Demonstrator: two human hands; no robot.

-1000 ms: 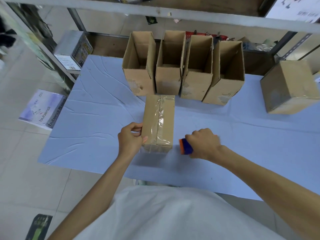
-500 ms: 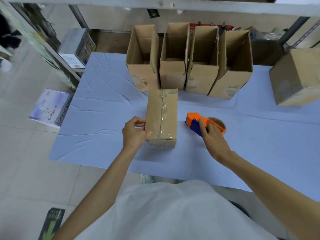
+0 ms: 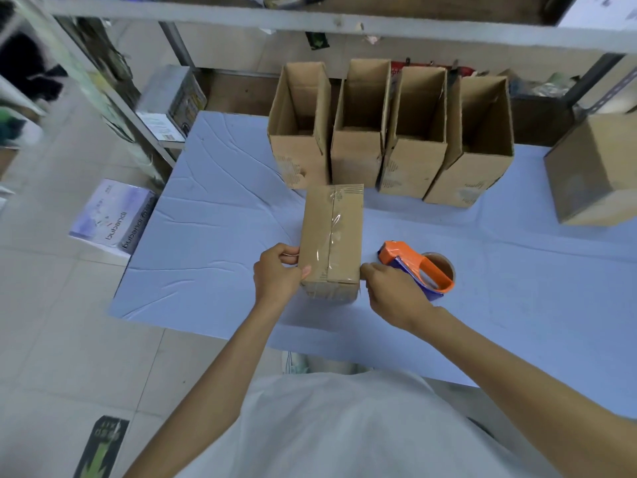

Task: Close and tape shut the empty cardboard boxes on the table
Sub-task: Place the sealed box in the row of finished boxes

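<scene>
At the far left of the frame a printed carton (image 3: 113, 215) lies on the tiled floor, and above it another printed box (image 3: 172, 105) sits on a low shelf of the metal racking (image 3: 177, 46). The table (image 3: 213, 208), covered in a wrinkled pale blue cloth, fills the middle. Just left of centre the left hand (image 3: 277, 276) grasps the near left corner of the sealed cardboard box (image 3: 331, 232), thumb on the top edge and fingers curled against the left side. This box lies flat at the centre of the frame, flaps closed, with a strip of clear tape along the top seam and down its near end. Behind it, at the table's far edge, a row of four open cardboard boxes (image 3: 413, 167) stands side by side with flaps upright, and their insides show only bare cardboard. The sealed box's far end nearly touches the second one. The right hand (image 3: 389, 291) sits at the box's near right corner, one fingertip touching the edge. Its other fingers are tucked under, so a grasp cannot be told. Just right of it an orange and blue tape dispenser (image 3: 417, 267) lies on the cloth. At the right edge stands another closed cardboard box (image 3: 599, 174).
</scene>
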